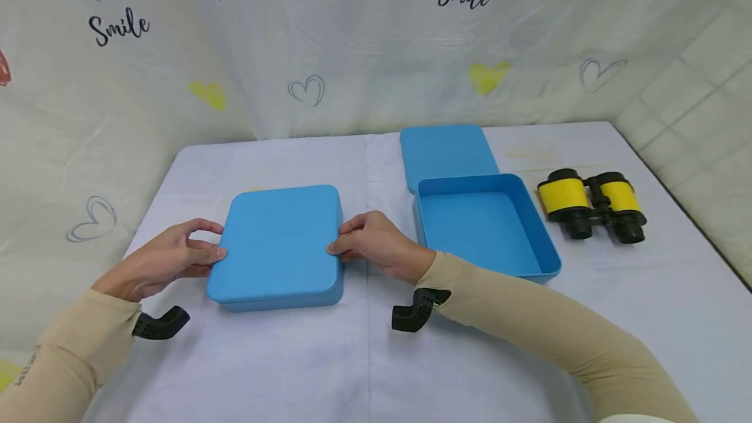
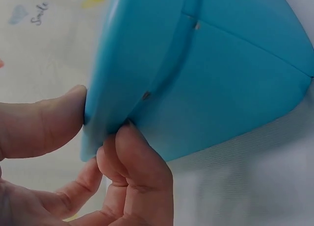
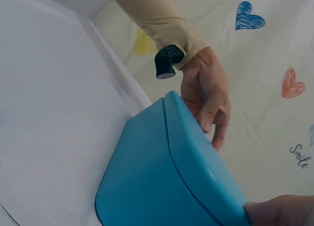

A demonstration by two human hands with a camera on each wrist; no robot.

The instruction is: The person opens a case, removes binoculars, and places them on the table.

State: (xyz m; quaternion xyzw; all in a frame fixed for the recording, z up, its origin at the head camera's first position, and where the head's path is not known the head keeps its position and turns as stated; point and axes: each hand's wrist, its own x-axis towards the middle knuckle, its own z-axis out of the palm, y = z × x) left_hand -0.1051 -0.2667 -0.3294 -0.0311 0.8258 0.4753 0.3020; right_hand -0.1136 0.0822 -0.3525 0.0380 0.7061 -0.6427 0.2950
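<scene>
A blue rectangular box (image 1: 276,296) sits on the table with its blue lid (image 1: 282,240) on top. On its left side my left hand (image 1: 176,256) pinches the lid's edge; in the left wrist view the thumb (image 2: 44,123) lies against the lid's outer face and the fingertips are at the seam below. From the right side my right hand (image 1: 378,243) grips the lid's edge, thumb near the top. Only the right thumb (image 3: 282,211) shows in the right wrist view; its other fingers are hidden there.
An open blue box (image 1: 482,220) stands to the right, with a flat blue lid (image 1: 446,152) behind it. Black and yellow binoculars (image 1: 564,198) lie farther right. A white cloth covers the table (image 1: 282,371), and a printed curtain (image 1: 382,38) hangs behind.
</scene>
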